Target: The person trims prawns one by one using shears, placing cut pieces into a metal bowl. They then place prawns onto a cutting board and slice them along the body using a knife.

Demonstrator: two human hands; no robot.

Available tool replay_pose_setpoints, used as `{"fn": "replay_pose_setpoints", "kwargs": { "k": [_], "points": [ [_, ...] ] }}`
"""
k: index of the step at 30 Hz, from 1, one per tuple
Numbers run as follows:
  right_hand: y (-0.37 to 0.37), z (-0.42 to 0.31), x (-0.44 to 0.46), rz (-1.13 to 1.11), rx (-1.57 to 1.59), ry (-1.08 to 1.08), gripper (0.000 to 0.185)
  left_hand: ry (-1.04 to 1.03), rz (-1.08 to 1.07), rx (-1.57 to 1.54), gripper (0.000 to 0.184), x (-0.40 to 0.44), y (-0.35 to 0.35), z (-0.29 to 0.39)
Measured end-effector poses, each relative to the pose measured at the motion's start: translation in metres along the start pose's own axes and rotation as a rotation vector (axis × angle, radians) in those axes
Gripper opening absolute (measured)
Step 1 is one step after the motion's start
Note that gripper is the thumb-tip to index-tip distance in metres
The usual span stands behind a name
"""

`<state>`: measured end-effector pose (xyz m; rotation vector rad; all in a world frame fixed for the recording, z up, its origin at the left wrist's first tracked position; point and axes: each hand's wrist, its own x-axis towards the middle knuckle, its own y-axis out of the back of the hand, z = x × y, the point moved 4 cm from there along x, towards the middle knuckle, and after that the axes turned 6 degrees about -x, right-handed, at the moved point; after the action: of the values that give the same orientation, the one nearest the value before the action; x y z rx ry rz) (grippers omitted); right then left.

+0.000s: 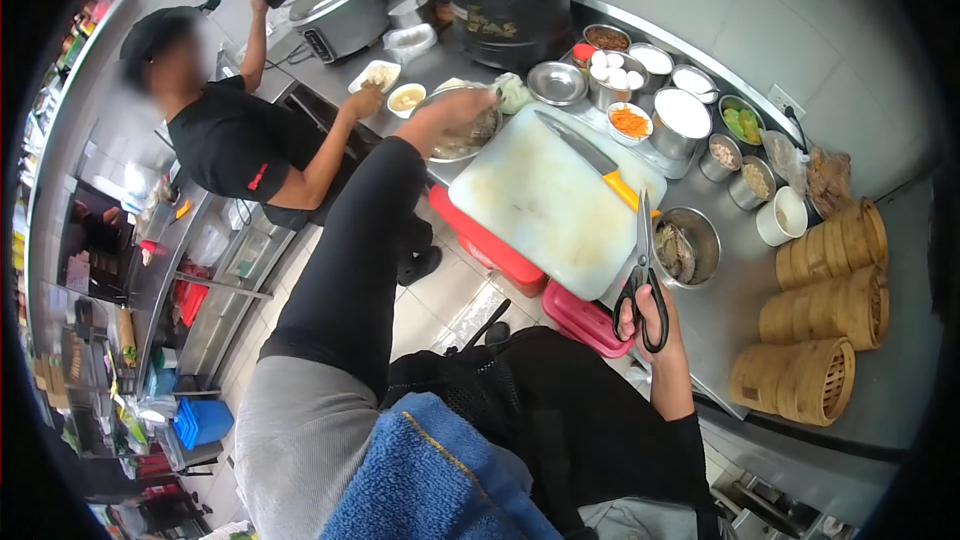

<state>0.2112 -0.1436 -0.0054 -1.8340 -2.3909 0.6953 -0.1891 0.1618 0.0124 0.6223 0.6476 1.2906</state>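
Observation:
My right hand (655,325) is closed around the black handles of a pair of scissors (642,265), whose blades point up over the cutting board's edge. My left hand (450,118) reaches over a metal bowl (462,153) of greyish, wet food, perhaps shrimp; its fingers are blurred. A pale crumpled cloth (514,93) lies just beyond its fingertips. Between my hands is a white cutting board (530,190), with a yellow-handled knife (590,152) resting on it. Right of the scissors, a smaller metal bowl (708,248) contains what looks like shrimp.
Bamboo steamers (800,380) stand stacked at the right. Along the wall are a bowl of shredded carrot (629,122), a container of eggs (618,72) and several other tubs. A black pot (510,15) stands behind. At left, a co-worker (250,130) holds a small dish.

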Motion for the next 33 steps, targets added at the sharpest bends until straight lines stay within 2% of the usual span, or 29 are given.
{"fn": "replay_pose_setpoints", "kwargs": {
  "k": [2, 4, 6, 7, 9, 10, 12, 13, 14, 16, 17, 19, 20, 23, 25, 26, 28, 30, 32, 33],
  "points": [
    [0.007, 0.000, -0.009, 0.061, 0.016, 0.040, 0.042, -0.072, -0.022, 0.399, 0.051, 0.001, -0.002, -0.012],
    [0.020, -0.005, -0.026, 0.121, -0.037, 0.101, 0.049, -0.244, -0.086, 0.573, 0.054, -0.014, -0.014, -0.044],
    [0.033, -0.005, -0.048, 0.219, -0.018, 0.151, 0.052, -0.414, -0.055, 0.436, 0.055, -0.040, -0.025, -0.055],
    [0.043, -0.002, -0.059, 0.253, -0.009, 0.166, 0.052, -0.425, -0.063, 0.440, 0.055, -0.045, -0.033, -0.052],
    [0.062, 0.006, -0.081, 0.333, 0.028, 0.182, 0.051, -0.230, 0.097, 0.487, 0.052, -0.052, -0.035, -0.058],
    [0.072, 0.010, -0.092, 0.383, 0.057, 0.189, 0.051, -0.234, 0.090, 0.489, 0.052, -0.057, -0.036, -0.050],
    [0.093, 0.014, -0.109, 0.466, 0.068, 0.199, 0.051, -0.561, 0.406, 0.613, 0.043, -0.050, -0.052, 0.003],
    [0.101, 0.013, -0.113, 0.477, 0.085, 0.219, 0.050, -0.628, 0.317, 0.402, 0.041, -0.029, -0.066, 0.020],
    [0.108, 0.010, -0.122, 0.497, 0.104, 0.239, 0.048, -0.657, 0.285, 0.231, 0.030, -0.033, -0.080, 0.072],
    [0.111, -0.006, -0.124, 0.547, 0.065, 0.266, 0.042, -0.761, 0.059, 0.069, 0.025, -0.032, -0.124, 0.155],
    [0.110, -0.016, -0.124, 0.592, 0.055, 0.272, 0.038, -0.779, 0.026, 0.050, 0.025, -0.032, -0.150, 0.183],
    [0.106, -0.032, -0.122, 0.619, 0.034, 0.304, 0.034, -0.949, -0.360, 0.035, 0.019, -0.040, -0.211, 0.243],
    [0.105, -0.037, -0.121, 0.611, 0.024, 0.326, 0.033, -0.947, -0.430, 0.142, 0.016, -0.049, -0.237, 0.271],
    [0.106, -0.032, -0.124, 0.605, -0.063, 0.339, 0.030, -0.943, -0.608, 0.592, 0.017, -0.050, -0.332, 0.295],
    [0.106, -0.026, -0.129, 0.622, -0.133, 0.330, 0.028, -1.048, -0.559, 0.717, 0.018, -0.061, -0.365, 0.308],
    [0.104, -0.025, -0.133, 0.638, -0.176, 0.320, 0.026, -1.023, -0.534, 0.715, 0.019, -0.062, -0.384, 0.309],
    [0.104, -0.022, -0.140, 0.671, -0.336, 0.295, 0.034, -0.956, -0.511, 0.715, 0.020, -0.062, -0.401, 0.307],
    [0.116, 0.004, -0.145, 0.735, -0.230, 0.261, 0.033, -0.910, -0.440, 0.639, 0.021, -0.065, -0.404, 0.295],
    [0.120, 0.009, -0.149, 0.725, -0.136, 0.287, 0.034, -1.008, -0.343, 0.744, 0.018, -0.060, -0.411, 0.287],
    [0.123, 0.011, -0.148, 0.668, -0.101, 0.366, 0.034, -1.034, -0.306, 0.788, 0.017, -0.058, -0.413, 0.282]
  ]
}}
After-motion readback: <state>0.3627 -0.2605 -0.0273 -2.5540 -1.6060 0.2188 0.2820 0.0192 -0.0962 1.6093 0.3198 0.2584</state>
